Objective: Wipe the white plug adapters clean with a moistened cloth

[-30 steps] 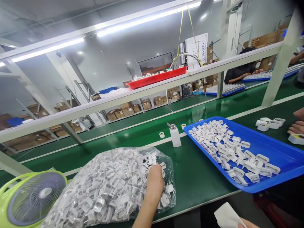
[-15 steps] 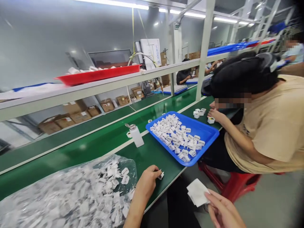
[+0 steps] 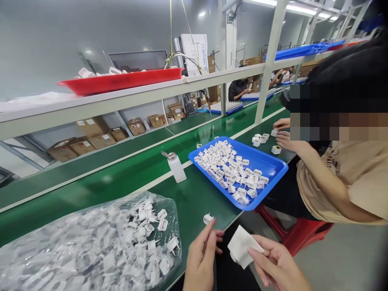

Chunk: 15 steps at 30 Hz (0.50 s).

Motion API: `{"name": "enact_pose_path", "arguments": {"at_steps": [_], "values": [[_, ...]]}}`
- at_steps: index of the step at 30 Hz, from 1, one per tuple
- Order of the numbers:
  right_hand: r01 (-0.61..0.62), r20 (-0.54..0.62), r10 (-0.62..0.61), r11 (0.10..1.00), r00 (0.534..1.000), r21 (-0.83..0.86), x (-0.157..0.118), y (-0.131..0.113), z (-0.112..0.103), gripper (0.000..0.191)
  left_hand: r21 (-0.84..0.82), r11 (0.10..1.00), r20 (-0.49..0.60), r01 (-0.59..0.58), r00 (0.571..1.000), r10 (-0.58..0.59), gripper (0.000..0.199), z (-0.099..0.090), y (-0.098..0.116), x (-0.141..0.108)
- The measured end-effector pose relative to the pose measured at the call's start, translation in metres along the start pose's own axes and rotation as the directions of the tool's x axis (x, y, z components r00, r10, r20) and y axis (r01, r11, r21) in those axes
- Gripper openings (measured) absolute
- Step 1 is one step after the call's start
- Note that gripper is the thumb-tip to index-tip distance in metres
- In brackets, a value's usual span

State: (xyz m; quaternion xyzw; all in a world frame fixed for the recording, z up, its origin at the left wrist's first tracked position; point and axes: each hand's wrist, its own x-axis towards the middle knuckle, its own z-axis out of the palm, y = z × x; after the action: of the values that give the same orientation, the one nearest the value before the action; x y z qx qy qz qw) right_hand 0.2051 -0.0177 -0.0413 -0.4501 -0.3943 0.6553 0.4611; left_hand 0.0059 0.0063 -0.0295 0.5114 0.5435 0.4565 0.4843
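Observation:
My right hand (image 3: 273, 262) pinches a folded white cloth (image 3: 242, 245) between thumb and fingers, in front of the table edge. My left hand (image 3: 203, 254) is empty, its fingers stretched out toward the cloth but apart from it. Just beyond the left fingertips, one small white plastic part with metal pins (image 3: 208, 218) lies on the green table (image 3: 194, 202). To the left, a clear plastic bag (image 3: 91, 246) spills many similar white parts. A blue tray (image 3: 273, 163) at the right holds a heap of white plastic parts.
A white pump bottle (image 3: 176, 169) stands behind the table's middle. On the right a co-worker (image 3: 342, 182) on a red stool (image 3: 294, 234) handles white parts. A green conveyor belt (image 3: 121, 173) runs behind, below a shelf with a red tray (image 3: 127, 81).
My left hand has let go of the small white part, leaving it on the table, and moved down toward the cloth. The cloth in my right hand has shifted slightly left.

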Motion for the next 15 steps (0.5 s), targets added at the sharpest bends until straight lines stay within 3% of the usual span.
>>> {"name": "enact_pose_path", "arguments": {"at_steps": [3,5,8,11,15], "values": [[0.035,0.141,-0.019,0.994,0.990,-0.107,0.001,-0.008,0.004,0.048,-0.278,0.938,0.147,0.210,0.974,-0.174,0.062,0.009,0.004,-0.005],[0.049,0.170,-0.021,0.985,0.985,-0.163,0.000,-0.014,0.006,0.048,-0.323,0.909,0.217,0.263,0.956,-0.200,0.057,0.007,0.008,-0.004],[0.054,0.082,-0.040,0.984,0.996,-0.168,-0.001,-0.022,0.012,0.046,-0.293,0.931,0.286,0.216,0.949,-0.130,0.039,0.003,0.016,-0.001],[0.074,0.010,-0.074,0.997,0.997,-0.020,0.002,-0.023,0.021,0.039,-0.400,0.896,0.284,0.193,0.956,-0.079,0.035,0.003,0.019,0.002],[0.015,0.182,-0.051,0.980,0.982,0.198,0.015,-0.011,0.025,0.040,-0.500,0.848,0.220,0.173,0.973,-0.069,0.041,0.010,0.009,0.005]]}}
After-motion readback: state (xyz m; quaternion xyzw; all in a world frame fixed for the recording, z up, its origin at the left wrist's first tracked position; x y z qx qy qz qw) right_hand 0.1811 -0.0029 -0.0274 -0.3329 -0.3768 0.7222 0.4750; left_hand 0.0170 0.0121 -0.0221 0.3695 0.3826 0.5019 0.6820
